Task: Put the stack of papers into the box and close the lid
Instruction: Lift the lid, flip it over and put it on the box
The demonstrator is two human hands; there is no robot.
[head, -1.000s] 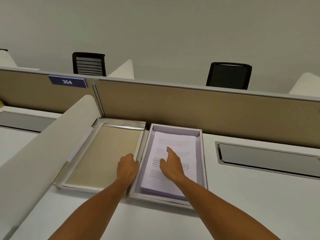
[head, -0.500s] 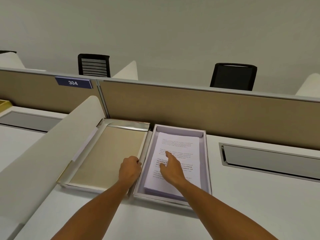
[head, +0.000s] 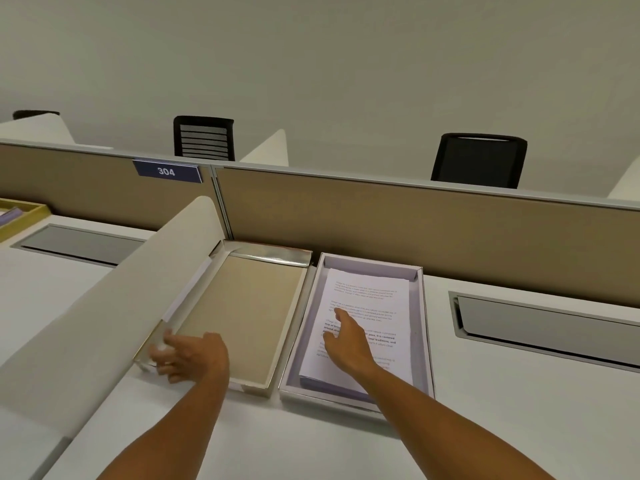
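The white table [head: 519, 427] is seen under both forearms, with a tan partition [head: 415, 230] standing beyond the hands. The lid [head: 242, 306] lies upturned under and ahead of the left hand [head: 188, 356], just beside the box [head: 427, 341], which sits around the right hand [head: 349, 344]. The stack of papers [head: 374, 306] is lying inside the box, under the right hand, whose open palm and spread fingers are pressed flat on the top sheet. The left hand is blurred, fingers spread open at the lid's near left corner; whether the rim is gripped cannot be told.
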